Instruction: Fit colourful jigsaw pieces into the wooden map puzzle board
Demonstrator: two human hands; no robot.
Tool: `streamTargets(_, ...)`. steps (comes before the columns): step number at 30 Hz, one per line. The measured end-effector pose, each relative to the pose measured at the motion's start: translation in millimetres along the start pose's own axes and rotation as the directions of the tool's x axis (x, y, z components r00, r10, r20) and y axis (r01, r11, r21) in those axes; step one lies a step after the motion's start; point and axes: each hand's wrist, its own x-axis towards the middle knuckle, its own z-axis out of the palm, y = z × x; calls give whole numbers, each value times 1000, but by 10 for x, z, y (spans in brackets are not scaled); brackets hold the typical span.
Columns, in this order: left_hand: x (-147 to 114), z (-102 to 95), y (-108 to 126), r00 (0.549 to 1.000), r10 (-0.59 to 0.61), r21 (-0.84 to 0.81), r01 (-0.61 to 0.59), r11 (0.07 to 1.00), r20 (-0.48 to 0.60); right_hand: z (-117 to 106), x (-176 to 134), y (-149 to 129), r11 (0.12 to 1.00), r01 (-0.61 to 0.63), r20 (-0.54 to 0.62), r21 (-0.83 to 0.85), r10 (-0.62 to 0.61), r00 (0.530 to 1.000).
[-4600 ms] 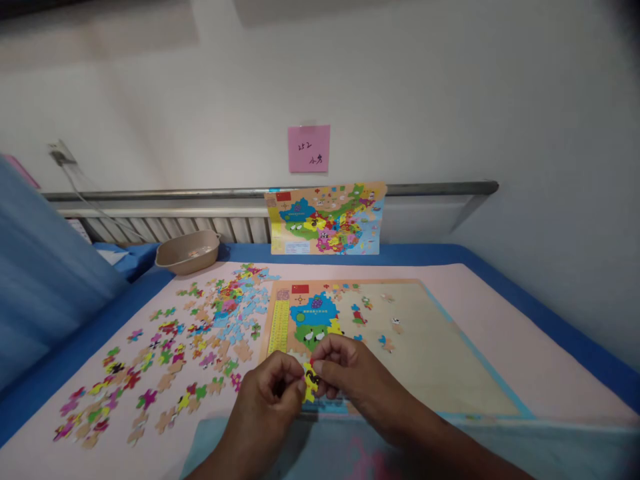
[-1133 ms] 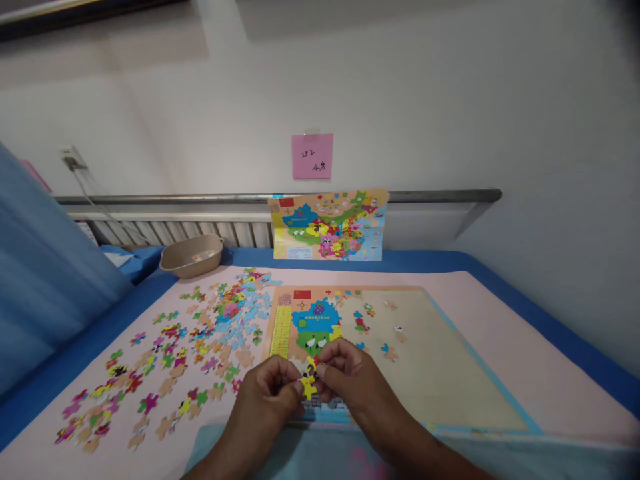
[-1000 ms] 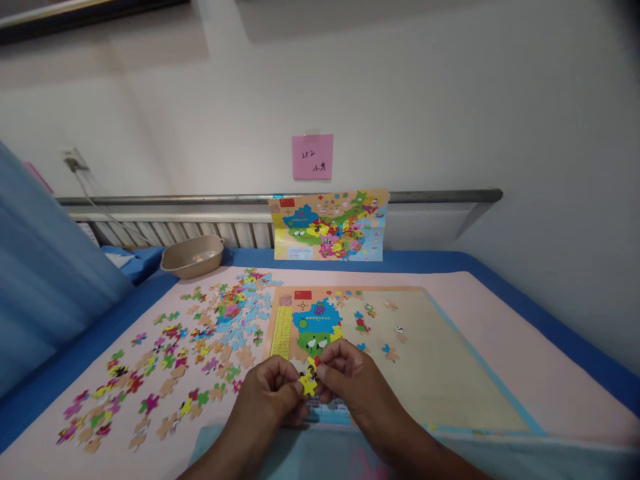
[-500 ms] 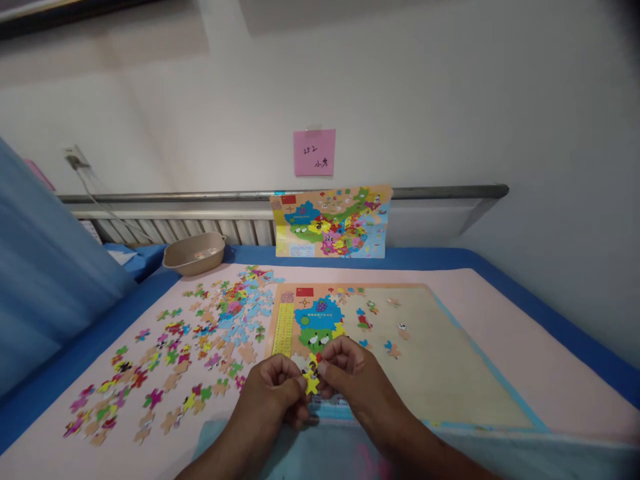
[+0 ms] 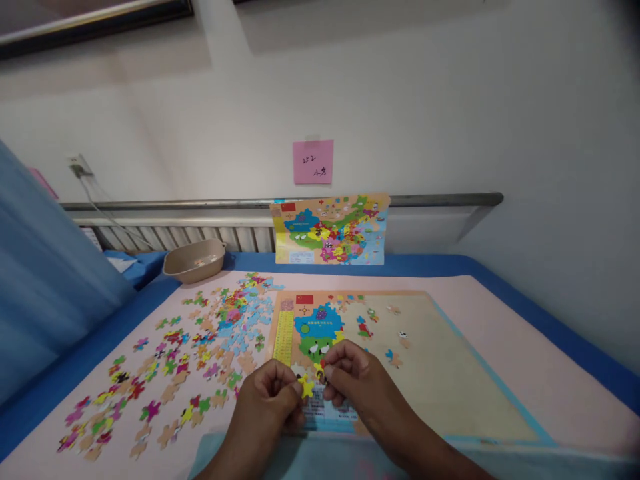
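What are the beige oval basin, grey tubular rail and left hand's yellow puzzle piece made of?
Beige oval basin: probably plastic, satin; smooth, moulded-looking rim.
Grey tubular rail: likely metal; dull sheen.
Yellow puzzle piece: perhaps card or thin wood, seemingly matte; flat, evenly coloured.

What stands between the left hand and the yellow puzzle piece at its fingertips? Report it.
Nothing visible: the left hand pinches the yellow puzzle piece directly. The puzzle board lies below, not between them.
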Motion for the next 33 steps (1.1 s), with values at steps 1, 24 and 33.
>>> streamTargets(1,9,-7,-1,1000,-11,-30,11,999,-8,3,-9,3,1000,4,24,-17,-3,1000)
streamTargets(24,22,-14,-35,987,-102,-281,134,950,126,98,-57,120,999,26,161,-32,-20,987)
streamTargets(33,86,-72,-132,978,-63,-292,120,949,197,85,-45,123,999,41,142,-36,-36,989)
